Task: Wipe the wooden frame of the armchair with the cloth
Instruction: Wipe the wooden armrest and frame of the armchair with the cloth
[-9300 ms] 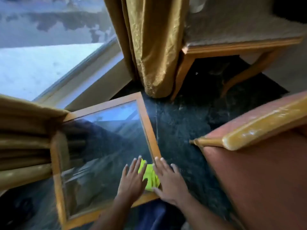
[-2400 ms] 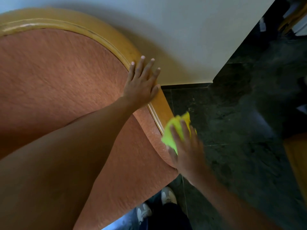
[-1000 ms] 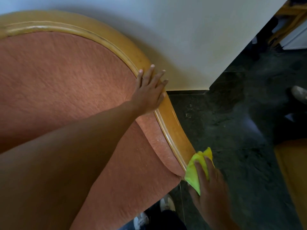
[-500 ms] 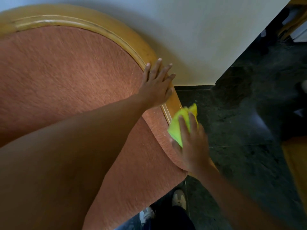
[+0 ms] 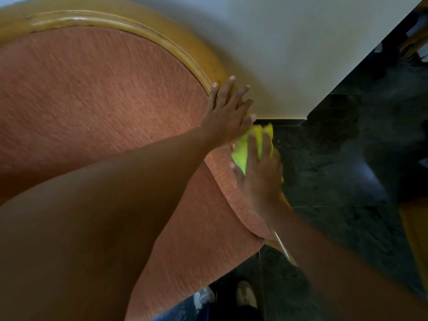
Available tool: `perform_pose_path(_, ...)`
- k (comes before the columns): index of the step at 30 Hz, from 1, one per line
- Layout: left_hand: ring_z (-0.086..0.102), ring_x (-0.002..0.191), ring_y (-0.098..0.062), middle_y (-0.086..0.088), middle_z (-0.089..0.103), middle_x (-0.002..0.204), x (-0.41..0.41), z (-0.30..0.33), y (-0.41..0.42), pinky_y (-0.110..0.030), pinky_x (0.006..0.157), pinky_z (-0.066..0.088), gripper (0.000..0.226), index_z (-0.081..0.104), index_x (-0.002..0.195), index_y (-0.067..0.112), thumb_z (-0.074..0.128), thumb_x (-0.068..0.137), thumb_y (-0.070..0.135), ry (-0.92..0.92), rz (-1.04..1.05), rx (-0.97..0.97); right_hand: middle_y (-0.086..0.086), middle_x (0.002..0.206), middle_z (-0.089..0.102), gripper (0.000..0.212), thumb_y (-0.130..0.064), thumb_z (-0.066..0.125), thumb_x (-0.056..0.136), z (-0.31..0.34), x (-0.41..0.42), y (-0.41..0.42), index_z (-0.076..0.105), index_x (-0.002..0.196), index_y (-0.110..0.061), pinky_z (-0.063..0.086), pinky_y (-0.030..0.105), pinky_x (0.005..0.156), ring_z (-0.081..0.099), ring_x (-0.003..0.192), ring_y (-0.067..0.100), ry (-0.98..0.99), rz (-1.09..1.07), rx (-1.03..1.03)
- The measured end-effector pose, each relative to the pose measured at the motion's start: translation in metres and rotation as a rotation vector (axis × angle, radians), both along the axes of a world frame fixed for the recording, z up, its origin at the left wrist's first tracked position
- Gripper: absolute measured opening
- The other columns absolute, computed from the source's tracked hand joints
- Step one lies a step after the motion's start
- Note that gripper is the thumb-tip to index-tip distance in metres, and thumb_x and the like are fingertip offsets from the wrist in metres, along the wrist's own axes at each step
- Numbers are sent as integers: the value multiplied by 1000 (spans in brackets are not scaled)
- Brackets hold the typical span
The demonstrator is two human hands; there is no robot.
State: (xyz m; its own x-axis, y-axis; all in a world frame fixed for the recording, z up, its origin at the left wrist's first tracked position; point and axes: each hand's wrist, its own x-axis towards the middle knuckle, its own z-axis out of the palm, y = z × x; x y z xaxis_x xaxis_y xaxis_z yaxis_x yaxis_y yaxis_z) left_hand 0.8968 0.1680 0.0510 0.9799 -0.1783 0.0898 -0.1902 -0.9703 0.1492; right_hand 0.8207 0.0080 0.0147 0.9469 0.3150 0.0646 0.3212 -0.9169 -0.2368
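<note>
Along the right-hand curve of the armchair's wooden frame (image 5: 203, 59), where the golden rail bends down beside the orange upholstery (image 5: 104, 93), both hands are at work close together. The left hand (image 5: 228, 112) lies flat and unclenched on the rail, fingers spread and grasping nothing, seemingly to brace the chair back. Just below it, almost touching, the right hand (image 5: 259, 174) presses the yellow-green cloth (image 5: 245, 147) against the frame; its fingers lie over the bunched fabric and pin it to the wood rather than closing into a fist around it. The cloth sits on the rail at the point where the back narrows, with its upper edge tucked up against the left hand. A short glossy strip of frame (image 5: 281, 245) shows lower down, past the right wrist, above the dark stone floor (image 5: 335, 181); a pale wall (image 5: 301, 54) stands behind the chair. How much has been cleaned cannot be read from the wood: no streak, damp mark or dust line sets wiped rail apart from unwiped. Judging by where the cloth rests, the side rail is the part in hand, and the long arch over the top of the back, running away to the left, looks as if it remains to be covered, along with any arms, legs or lower frame that lie out of view
</note>
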Motion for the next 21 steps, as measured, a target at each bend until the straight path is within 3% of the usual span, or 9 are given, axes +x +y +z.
perform_pose_path(4,-10,150,-29,0,18,162,3,2,-1,-51,115,-14,68,40,147,20,13,97,59,47,24,-81,15,163,17,79,-48,58,92,4,35,26,21,155,-18,45,57,98,36,135,44,-68,69,56)
perform_pose_path(8,-10,150,-32,-4,15,163,3,2,0,-54,116,-12,70,37,148,22,15,96,62,58,21,-6,13,164,15,76,-45,58,91,-3,-15,-32,21,155,-27,46,56,98,36,134,41,2,149,-8)
perform_pose_path(10,-11,149,-34,-7,10,164,2,2,-2,-55,115,-12,67,31,150,21,23,97,59,71,29,58,13,163,18,76,-40,61,88,-5,-56,-79,27,154,-25,48,54,95,40,130,40,67,183,-65)
perform_pose_path(15,-18,147,-37,-12,-7,164,-9,0,-24,-58,115,-11,69,19,154,16,36,97,50,111,150,61,14,159,31,72,-33,73,83,-9,-116,-175,43,147,-17,48,52,101,44,135,37,196,165,27)
perform_pose_path(18,-22,146,-38,-13,-10,163,-14,9,-35,-59,115,-12,70,22,153,17,40,95,53,182,151,35,13,156,38,71,-31,76,81,-6,-118,-186,46,144,-17,49,48,101,47,134,35,229,140,63)
perform_pose_path(21,-16,148,-33,-11,-1,164,-32,13,-43,-55,118,-8,70,21,153,19,39,96,55,203,130,-96,13,149,47,69,-27,76,79,13,-106,-172,45,141,-14,50,43,98,53,127,35,178,136,176)
